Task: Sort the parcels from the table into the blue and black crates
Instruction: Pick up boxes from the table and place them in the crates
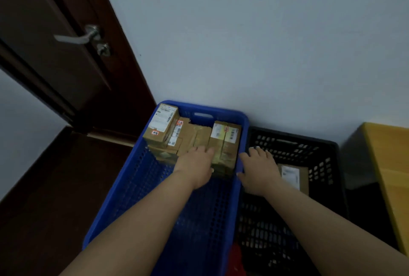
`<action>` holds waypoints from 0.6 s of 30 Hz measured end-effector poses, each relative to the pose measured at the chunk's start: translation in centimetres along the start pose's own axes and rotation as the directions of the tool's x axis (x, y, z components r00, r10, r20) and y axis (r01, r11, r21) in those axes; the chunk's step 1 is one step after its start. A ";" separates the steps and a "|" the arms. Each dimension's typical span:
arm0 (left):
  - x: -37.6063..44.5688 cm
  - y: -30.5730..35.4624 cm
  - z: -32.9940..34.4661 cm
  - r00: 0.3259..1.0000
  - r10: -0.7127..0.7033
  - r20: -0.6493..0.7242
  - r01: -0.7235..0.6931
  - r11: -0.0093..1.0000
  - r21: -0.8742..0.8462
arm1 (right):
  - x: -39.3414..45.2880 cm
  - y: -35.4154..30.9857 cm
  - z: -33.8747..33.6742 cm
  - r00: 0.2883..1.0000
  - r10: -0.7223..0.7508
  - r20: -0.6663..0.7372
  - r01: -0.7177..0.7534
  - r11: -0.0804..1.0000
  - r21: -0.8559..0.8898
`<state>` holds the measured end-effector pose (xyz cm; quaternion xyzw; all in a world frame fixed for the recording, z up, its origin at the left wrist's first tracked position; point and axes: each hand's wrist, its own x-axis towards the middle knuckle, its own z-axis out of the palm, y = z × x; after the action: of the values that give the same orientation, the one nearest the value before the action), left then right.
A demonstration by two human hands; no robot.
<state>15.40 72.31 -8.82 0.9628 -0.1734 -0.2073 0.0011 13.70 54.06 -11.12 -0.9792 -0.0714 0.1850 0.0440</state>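
Blue crate point(124, 187) stands beside the black crate point(332, 165), both against the wall. Brown cardboard parcels point(190, 136) with white labels fill the blue crate's far end. Left hand point(195, 162) rests flat on them, fingers straight; right hand point(259, 169) hangs open over the black crate's rim.

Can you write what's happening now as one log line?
left hand: on brown cardboard parcels | right hand: on blue plastic crate rim
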 end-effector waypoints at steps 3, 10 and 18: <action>-4.9 1.6 -3.3 0.992 0.080 -0.101 -0.071 0.994 0.087 | -5.8 -0.1 -2.7 0.995 0.043 -0.090 -0.043 0.999 -0.006; -13.0 9.4 -9.9 0.908 0.300 -0.291 -0.249 0.947 0.201 | -19.4 1.3 -9.2 0.928 0.165 -0.335 -0.181 0.983 -0.015; -17.9 25.4 -15.2 0.699 0.631 -0.337 -0.516 0.771 0.374 | -34.9 9.1 -14.0 0.757 0.388 -0.525 -0.444 0.896 0.022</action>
<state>-2.23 53.33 14.11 0.8719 -0.4865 0.0527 -0.0159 -12.13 38.85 13.25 -0.9842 0.1527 -0.0836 -0.0318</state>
